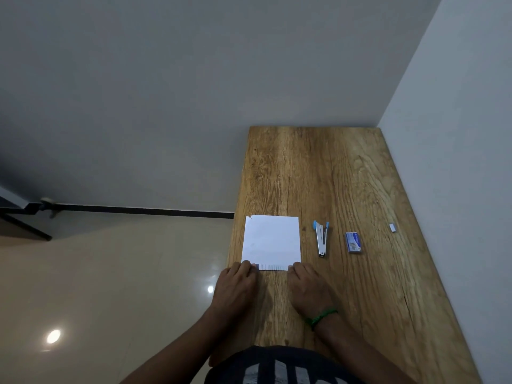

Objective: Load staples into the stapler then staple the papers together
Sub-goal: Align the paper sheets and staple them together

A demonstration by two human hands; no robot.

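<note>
Wooden surface (346,176), long and narrow, set into a room corner, with grey walls along its far and right edges. A glossy tiled floor (110,273) lies beyond its left edge.

Papers (271,241): a white stack lying flat near the left edge of the surface, with faint printed lines along its near edge and a small mark at its far left corner.

Left hand (235,286): palm down, fingers extended, fingertips resting on the near left corner of the papers. Its grip is apart and flat, clasping nothing.

Right hand (309,289): palm down, fingertips on the near right corner of the papers. Its grip is likewise apart, pressing rather than clasping. A green band (321,317) circles this wrist.

Stapler (322,238): silver with light blue ends, lying just to the right of the papers and apart from them, its two arms spread in a narrow V at the far end.

Staple box (353,242): small, blue and white, lying flat to the right of the stapler, towards the right edge.

Small pale piece (392,227): lying alone near the right edge of the surface, too small to identify.
</note>
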